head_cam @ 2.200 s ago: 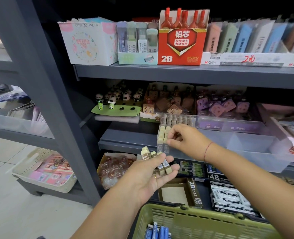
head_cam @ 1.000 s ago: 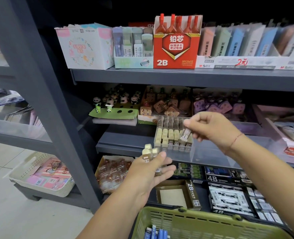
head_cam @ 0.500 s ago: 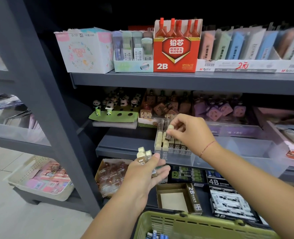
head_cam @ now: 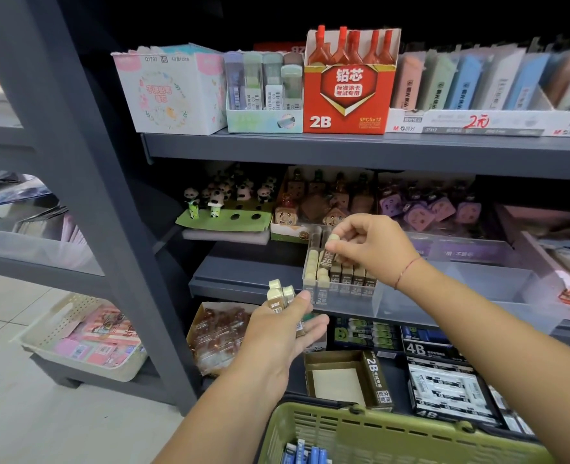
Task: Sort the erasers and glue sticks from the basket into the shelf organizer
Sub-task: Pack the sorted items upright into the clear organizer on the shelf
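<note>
Eraser, a beige block in a brown paper sleeve marked 2B [head_cam: 327, 255]: I log it pinched between the thumb and fingertips [head_cam: 348, 252] of the right hand [head_cam: 374, 249]. It is tilted and sits just above the left end of the clear plastic shelf organizer [head_cam: 407, 301]. Matching sleeved erasers [head_cam: 347, 279] stand upright in rows in that left compartment, directly under the pinched one.

Left hand [head_cam: 287, 333]: palm turned up, fingers loosely curled round a small bunch of beige erasers [head_cam: 278, 294], thumb laid across them. I see it held below and to the left of the organizer's front edge, not touching it.

The organizer sits on a grey metal shelf [head_cam: 243, 276]. An olive-green slotted plastic basket [head_cam: 394, 433] is at the bottom of view, beneath both forearms. Blue-capped items [head_cam: 305, 453] lie inside it; I cannot tell what they are.
</note>
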Tool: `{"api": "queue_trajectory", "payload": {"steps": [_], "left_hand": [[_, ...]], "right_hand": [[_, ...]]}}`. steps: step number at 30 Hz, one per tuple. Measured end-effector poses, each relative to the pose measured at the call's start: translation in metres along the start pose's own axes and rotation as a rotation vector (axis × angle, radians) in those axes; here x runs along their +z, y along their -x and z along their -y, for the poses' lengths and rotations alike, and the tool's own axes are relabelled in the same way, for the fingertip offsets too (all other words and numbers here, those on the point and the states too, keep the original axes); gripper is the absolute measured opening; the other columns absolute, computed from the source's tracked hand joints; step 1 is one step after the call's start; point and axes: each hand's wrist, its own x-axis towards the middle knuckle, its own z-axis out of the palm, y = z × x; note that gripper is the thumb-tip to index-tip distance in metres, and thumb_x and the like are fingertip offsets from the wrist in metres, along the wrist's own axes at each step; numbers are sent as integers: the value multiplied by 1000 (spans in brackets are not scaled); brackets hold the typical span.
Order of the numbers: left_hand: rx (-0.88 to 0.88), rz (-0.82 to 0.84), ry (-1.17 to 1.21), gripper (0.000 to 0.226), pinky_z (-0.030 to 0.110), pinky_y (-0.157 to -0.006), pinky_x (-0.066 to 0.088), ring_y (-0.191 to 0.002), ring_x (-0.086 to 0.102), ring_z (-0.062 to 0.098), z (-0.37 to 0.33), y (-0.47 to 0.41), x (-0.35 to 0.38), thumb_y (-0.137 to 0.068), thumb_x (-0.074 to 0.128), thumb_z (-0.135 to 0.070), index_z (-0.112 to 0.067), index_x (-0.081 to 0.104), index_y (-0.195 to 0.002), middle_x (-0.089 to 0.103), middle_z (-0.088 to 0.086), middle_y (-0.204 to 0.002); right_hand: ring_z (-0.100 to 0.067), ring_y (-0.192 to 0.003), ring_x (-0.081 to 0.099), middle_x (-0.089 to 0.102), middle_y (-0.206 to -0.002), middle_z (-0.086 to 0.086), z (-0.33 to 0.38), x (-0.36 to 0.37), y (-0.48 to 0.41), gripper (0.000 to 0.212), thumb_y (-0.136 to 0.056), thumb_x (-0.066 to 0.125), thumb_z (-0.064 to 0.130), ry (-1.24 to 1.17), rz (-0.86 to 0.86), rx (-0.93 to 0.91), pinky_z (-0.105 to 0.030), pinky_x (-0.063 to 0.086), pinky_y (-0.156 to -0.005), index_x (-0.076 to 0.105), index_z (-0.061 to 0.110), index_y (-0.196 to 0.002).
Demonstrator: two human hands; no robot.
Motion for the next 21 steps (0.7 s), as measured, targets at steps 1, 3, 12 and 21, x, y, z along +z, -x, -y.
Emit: {"api": "queue_trajectory", "payload": {"steps": [1,3,12,21], "left_hand": [[-1,-6,4,25,33,-69,61,-78,74,24,0,0,0,-89,63,-10,-2,59,-113,68,17,-103],[-3,-8,5,26,33,-70,61,-78,74,23,0,0,0,-89,64,-10,-2,58,-113,67,17,-104],[5,-12,-2,24,33,-70,61,-78,74,23,-1,1,0,-89,64,-10,-2,59,-111,69,16,-100],[-12,6,-9,26,33,-74,61,-76,74,23,1,1,1,-88,66,-16,1,64,-108,71,19,-97]], "right_hand": [[-7,-53,61,67,-69,-6,1,-1,-2,10,-81,75,12,10,28,-4,-16,51,-54,67,6,-81],[-8,-56,62,67,-71,-5,1,-4,-4,9,-82,73,13,42,83,-25,-17,50,-55,67,7,-81],[-5,-63,59,67,-76,7,0,-15,-2,8,-83,72,26,166,-40,-54,-22,51,-70,67,19,-81],[-11,-70,61,67,-74,2,-9,-6,10,7,-81,74,20,412,122,3,-25,51,-73,68,17,-83]]}}
